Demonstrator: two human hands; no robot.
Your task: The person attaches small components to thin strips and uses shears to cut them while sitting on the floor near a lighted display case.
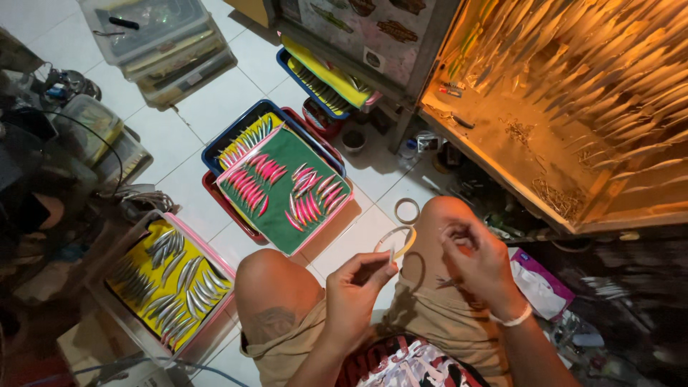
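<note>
Your left hand (358,283) sits closest, just above your bare knees, with thumb and fingertips pinched shut on the free end of a tape roll (395,240), a thin pale ring that hangs in the air between your two hands. Your right hand (476,254) is curled beside it over your right knee, fingertips drawn together on something too small to make out; I cannot tell what it grips.

Judging by its look, that ring is very light and a little springy, and it would flatten if squeezed hard. The strip coming off it is thin, soft and likely sticky on one face, so it will curl and cling to skin. Hold the roll by its outer edge or through the hole, and keep the loose end pinched close to its tip.

A second tape ring (407,210) lies flat on the white tiled floor (179,136) just beyond your knees. Past it rests a green tray (283,188) of pink fish-shaped lures, stacked on other trays. A yellow-lined tray (168,283) of silvery lures sits to your left, and a lit wooden cabinet (573,107) packed with more stands on the right.
</note>
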